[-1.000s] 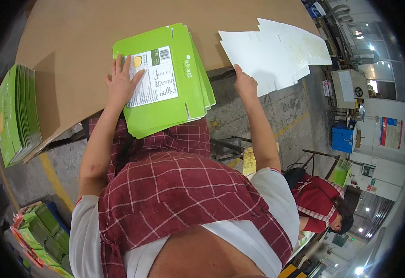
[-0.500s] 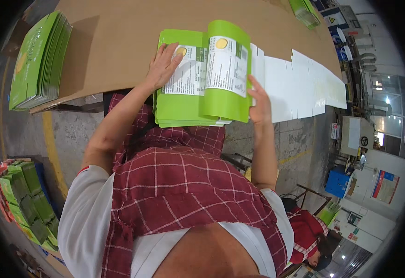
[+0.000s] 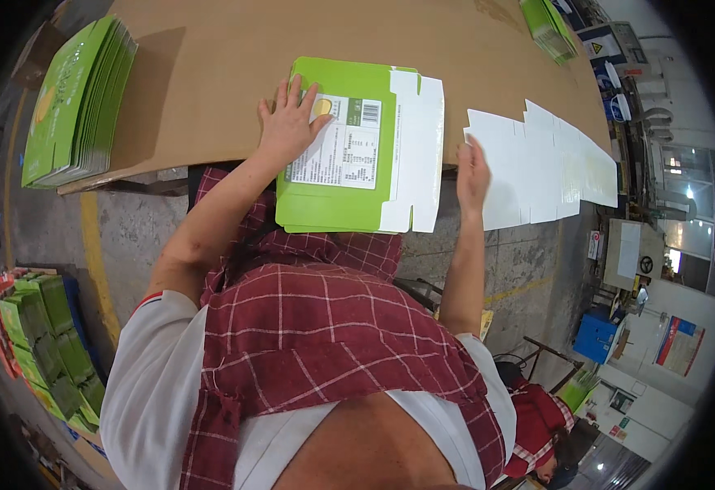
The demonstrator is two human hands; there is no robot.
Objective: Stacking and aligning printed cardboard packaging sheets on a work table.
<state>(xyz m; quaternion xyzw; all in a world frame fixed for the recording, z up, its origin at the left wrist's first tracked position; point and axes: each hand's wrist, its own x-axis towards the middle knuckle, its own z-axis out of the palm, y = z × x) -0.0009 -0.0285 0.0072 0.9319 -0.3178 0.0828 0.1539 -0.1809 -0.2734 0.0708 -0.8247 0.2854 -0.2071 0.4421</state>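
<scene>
While the left hand (image 3: 290, 131) lies flat with fingers spread on a green carton sheet (image 3: 349, 208), which overhangs the near edge of the brown surface (image 3: 210, 82), the right hand (image 3: 473, 180) meets overlapping white sheets (image 3: 529, 167); whether its grip pinches them cannot be told. Bare brown stretches leftward to a green stack (image 3: 75, 106) at the near left corner. White sheets crowd the near edge rightward; a smaller stack (image 3: 549, 33) stands toward the right edge.
</scene>
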